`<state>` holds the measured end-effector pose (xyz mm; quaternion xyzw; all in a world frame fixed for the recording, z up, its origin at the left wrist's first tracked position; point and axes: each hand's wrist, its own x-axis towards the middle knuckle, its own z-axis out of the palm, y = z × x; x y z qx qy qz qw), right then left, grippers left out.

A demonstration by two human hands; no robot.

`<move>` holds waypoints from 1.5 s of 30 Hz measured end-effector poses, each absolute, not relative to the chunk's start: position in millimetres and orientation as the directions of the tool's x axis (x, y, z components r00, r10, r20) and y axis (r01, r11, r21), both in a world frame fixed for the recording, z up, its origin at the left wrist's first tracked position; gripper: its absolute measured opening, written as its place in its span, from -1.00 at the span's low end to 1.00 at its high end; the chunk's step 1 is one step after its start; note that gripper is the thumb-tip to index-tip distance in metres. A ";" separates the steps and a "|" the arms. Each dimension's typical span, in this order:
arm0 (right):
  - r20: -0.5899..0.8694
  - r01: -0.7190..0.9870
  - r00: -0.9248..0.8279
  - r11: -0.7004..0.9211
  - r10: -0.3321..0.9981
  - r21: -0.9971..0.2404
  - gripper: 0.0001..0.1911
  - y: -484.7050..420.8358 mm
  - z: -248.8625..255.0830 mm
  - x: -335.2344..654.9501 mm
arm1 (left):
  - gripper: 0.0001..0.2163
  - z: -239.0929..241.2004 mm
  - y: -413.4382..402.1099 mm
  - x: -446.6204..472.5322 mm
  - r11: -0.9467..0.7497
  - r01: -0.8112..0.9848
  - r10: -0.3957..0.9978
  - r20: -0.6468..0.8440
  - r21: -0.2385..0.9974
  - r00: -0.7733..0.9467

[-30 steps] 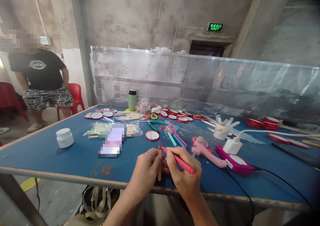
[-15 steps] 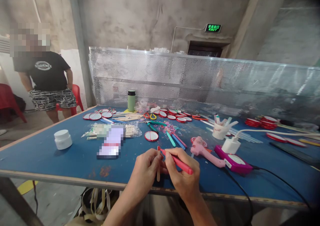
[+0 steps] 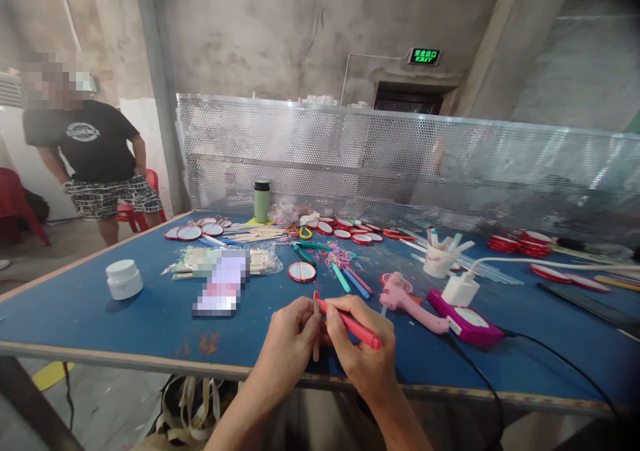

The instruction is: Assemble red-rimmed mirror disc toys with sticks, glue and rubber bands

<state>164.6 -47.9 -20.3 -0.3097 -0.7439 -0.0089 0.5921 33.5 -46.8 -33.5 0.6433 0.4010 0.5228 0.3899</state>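
Note:
My left hand pinches a thin wooden craft stick upright above the near edge of the blue table. The stick's top end is coloured red. My right hand is closed on a red marker pen, whose tip touches the upper part of the stick. Both hands are close together, just over the table's front edge.
A pink glue gun, a magenta device with a white plug, a white jar, a phone, scissors, markers, stick bundles and several red-rimmed discs lie on the table. A person stands at far left by red chairs.
The view has drifted slightly; my hands stay together with the marker tip working on the stick's top. The person at left has shifted a little.

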 end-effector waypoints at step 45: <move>0.879 0.465 -0.122 0.809 0.460 -0.359 -0.86 -47.2 -19.1 163.3 | -0.74 -33.6 -46.6 32.6 -0.367 0.135 0.927 0.349 0.921 0.137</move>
